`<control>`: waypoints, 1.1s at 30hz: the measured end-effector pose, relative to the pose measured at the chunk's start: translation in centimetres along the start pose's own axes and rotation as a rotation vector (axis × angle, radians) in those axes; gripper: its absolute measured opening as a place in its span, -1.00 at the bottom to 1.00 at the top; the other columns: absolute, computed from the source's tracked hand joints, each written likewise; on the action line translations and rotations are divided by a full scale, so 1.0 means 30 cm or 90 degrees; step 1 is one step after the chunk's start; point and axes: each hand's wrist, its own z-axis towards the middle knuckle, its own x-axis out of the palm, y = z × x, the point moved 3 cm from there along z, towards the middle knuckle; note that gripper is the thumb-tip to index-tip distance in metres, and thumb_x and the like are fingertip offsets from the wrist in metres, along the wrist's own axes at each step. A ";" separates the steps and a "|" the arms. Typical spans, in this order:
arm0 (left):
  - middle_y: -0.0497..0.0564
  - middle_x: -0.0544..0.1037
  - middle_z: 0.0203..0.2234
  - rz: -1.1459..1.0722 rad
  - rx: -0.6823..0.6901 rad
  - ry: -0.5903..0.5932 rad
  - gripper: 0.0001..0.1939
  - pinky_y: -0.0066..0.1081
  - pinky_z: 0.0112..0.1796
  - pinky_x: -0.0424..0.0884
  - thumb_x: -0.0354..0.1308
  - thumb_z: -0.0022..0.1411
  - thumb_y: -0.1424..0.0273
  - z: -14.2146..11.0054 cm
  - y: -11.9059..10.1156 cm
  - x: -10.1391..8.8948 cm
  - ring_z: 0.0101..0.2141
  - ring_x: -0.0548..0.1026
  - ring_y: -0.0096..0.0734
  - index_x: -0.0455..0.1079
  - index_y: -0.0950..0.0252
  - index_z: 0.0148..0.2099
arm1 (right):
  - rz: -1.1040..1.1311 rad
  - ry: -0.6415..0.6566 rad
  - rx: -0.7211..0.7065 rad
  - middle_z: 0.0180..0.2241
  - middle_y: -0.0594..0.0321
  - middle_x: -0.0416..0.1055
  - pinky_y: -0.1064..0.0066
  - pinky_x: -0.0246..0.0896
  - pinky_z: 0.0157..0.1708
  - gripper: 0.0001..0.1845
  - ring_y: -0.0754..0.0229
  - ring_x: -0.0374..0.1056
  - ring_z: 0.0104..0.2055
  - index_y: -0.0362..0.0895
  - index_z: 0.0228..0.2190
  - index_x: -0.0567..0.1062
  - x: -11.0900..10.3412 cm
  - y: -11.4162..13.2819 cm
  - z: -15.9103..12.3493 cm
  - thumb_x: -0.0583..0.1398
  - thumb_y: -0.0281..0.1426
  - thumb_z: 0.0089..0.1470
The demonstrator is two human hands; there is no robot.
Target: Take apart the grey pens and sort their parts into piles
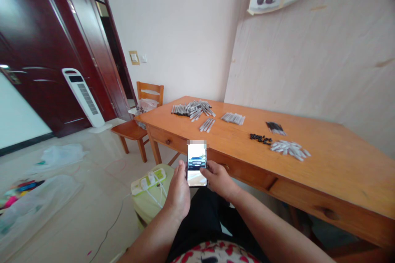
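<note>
A smartphone (196, 176) is held upright over my lap, its lit screen showing a car. My left hand (180, 193) wraps the phone's left edge, thumb along the side. On the other side, my right hand (220, 178) grips the right edge, with its thumb over the lower part of the screen. Beyond the phone, on the wooden table (240, 144), lie a heap of grey-white pen-like sticks (197, 109), a small group of them (207, 125) and a neat row (233, 118). Farther right are small black pieces (261, 138), dark thin sticks (275, 128) and a pale pile of sticks (290, 149).
A green stool (143, 209) with a power strip (148, 181) stands left of my legs. A wooden chair (131, 129) holding a plastic bag (146, 106) is at the table's far left end. Plastic bags (43, 201) lie on the floor. A white tower fan (84, 96) stands by the door.
</note>
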 end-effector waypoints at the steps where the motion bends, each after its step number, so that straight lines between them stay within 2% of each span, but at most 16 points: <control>1: 0.17 0.58 -0.13 0.000 -0.001 0.001 -0.47 -0.21 -0.04 0.36 0.10 0.21 -0.01 -0.002 0.003 0.000 -0.05 0.50 -0.11 0.43 0.36 -0.05 | -0.003 -0.010 0.001 -0.51 0.26 0.40 0.37 0.24 -0.38 -0.68 0.18 0.31 -0.42 -0.12 -0.46 0.48 -0.006 0.004 0.006 0.22 -0.10 0.03; 3: 0.16 0.58 -0.15 0.002 -0.005 -0.001 -0.46 -0.22 -0.05 0.37 0.12 0.20 -0.02 -0.004 0.008 0.001 -0.06 0.51 -0.11 0.44 0.35 -0.04 | -0.003 -0.011 -0.007 -0.56 0.25 0.36 0.41 0.16 -0.49 -0.50 0.23 0.25 -0.49 -0.15 -0.48 0.47 -0.013 0.016 0.014 0.10 0.03 0.12; 5: 0.16 0.58 -0.16 0.002 -0.006 0.002 -0.46 -0.23 -0.06 0.37 0.12 0.20 -0.02 -0.006 0.009 0.005 -0.07 0.51 -0.11 0.45 0.35 -0.05 | 0.015 -0.012 0.004 -0.56 0.24 0.35 0.43 0.12 -0.54 -0.41 0.25 0.22 -0.52 -0.16 -0.46 0.47 -0.018 0.024 0.015 0.05 0.11 0.12; 11: 0.16 0.59 -0.18 -0.009 -0.030 0.026 -0.44 -0.22 -0.10 0.41 0.11 0.19 -0.04 -0.014 -0.006 0.027 -0.07 0.51 -0.07 0.47 0.35 -0.03 | 0.030 -0.010 0.015 -0.56 0.24 0.33 0.41 0.13 -0.54 -0.38 0.26 0.21 -0.53 -0.17 -0.47 0.47 -0.018 0.028 0.001 0.06 0.15 0.08; 16: 0.16 0.60 -0.18 -0.029 -0.086 0.040 -0.41 -0.19 -0.11 0.42 0.08 0.21 -0.05 -0.019 -0.021 0.043 -0.08 0.52 -0.05 0.48 0.36 -0.01 | 0.014 0.009 0.024 -0.51 0.25 0.37 0.44 0.14 -0.52 -0.47 0.25 0.25 -0.49 -0.16 -0.36 0.53 -0.023 0.057 -0.020 0.09 0.05 0.12; 21: 0.17 0.59 -0.14 -0.045 -0.059 0.031 -0.41 -0.20 -0.07 0.40 0.09 0.20 -0.05 -0.002 -0.028 0.038 -0.05 0.50 -0.06 0.48 0.36 -0.02 | 0.042 0.087 -0.011 -0.40 0.25 0.47 0.42 0.22 -0.41 -0.64 0.22 0.33 -0.41 -0.14 -0.22 0.53 -0.009 0.069 -0.042 0.22 -0.13 0.06; 25: 0.17 0.58 -0.11 -0.047 -0.040 0.029 -0.43 -0.22 -0.03 0.38 0.09 0.21 -0.03 0.007 -0.025 0.034 -0.04 0.49 -0.08 0.48 0.36 -0.02 | 0.051 0.118 -0.037 -0.24 0.20 0.51 0.30 0.28 -0.19 -0.48 0.15 0.39 -0.25 -0.12 -0.07 0.43 0.008 0.033 -0.054 0.34 -0.33 -0.12; 29: 0.17 0.59 -0.12 -0.042 -0.035 0.034 -0.45 -0.23 -0.03 0.37 0.12 0.21 0.00 -0.003 -0.026 0.041 -0.05 0.50 -0.10 0.48 0.38 -0.02 | -0.014 0.066 -0.040 -0.25 0.19 0.51 0.27 0.27 -0.16 -0.53 0.11 0.38 -0.23 -0.14 -0.17 0.47 0.009 0.007 -0.046 0.36 -0.37 -0.20; 33: 0.15 0.59 -0.12 -0.034 -0.041 0.055 -0.48 -0.26 -0.05 0.38 0.13 0.22 0.04 -0.028 -0.027 0.054 -0.07 0.52 -0.13 0.46 0.37 0.01 | 0.031 -0.029 -0.004 -0.40 0.24 0.48 0.33 0.26 -0.30 -0.68 0.15 0.36 -0.33 -0.14 -0.29 0.48 -0.010 0.034 -0.018 0.29 -0.20 -0.06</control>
